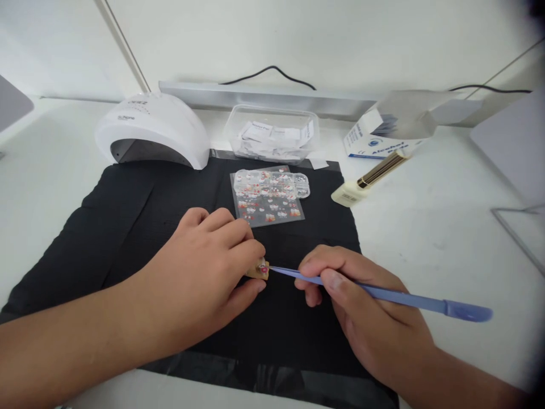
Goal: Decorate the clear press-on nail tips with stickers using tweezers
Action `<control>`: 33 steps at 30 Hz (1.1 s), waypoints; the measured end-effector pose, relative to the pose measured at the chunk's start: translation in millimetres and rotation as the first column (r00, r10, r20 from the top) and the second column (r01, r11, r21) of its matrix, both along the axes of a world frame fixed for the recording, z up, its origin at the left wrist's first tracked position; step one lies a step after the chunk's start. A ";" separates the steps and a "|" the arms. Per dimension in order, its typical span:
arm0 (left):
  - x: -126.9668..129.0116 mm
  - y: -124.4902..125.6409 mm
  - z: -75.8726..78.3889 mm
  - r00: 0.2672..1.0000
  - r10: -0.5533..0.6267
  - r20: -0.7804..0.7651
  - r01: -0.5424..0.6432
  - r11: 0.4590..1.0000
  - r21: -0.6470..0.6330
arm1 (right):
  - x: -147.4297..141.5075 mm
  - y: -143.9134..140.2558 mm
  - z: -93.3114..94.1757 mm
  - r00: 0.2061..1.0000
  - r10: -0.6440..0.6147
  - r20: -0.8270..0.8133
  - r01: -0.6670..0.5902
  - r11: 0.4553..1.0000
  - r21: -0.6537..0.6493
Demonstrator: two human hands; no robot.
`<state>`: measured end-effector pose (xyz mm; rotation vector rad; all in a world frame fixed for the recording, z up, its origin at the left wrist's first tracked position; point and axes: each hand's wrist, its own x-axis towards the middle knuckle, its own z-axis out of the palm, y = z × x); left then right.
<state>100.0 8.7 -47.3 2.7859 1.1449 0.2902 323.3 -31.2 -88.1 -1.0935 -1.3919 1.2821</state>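
Note:
My left hand [213, 255] is closed around a small tan block [258, 273], pinching it between thumb and fingers. On the block sits a tiny piece with a pink spot, partly hidden by my fingers. My right hand [361, 295] grips a pair of blue tweezers [404, 299] like a pen. Their thin tip points left and meets the block's right edge, close to the pink spot. Whether anything is caught in the tip is too small to tell. Beyond my left hand lies a sticker sheet [272, 213] with red and white figures, a clear compartment case [301, 186] on top.
A black mat [123, 210] covers the white table [426, 227]. Behind it stand a white nail lamp [170, 125], a clear plastic box [313, 122] of small packets and an open alcohol pad box [361, 142]. A pale polish bottle [349, 193] with a gold cap is at the right edge.

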 end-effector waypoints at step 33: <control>2.1 -0.2 2.2 0.999 0.008 0.038 -0.007 0.999 -0.035 | 2.8 -4.7 0.3 0.995 0.030 0.092 -0.031 0.999 0.012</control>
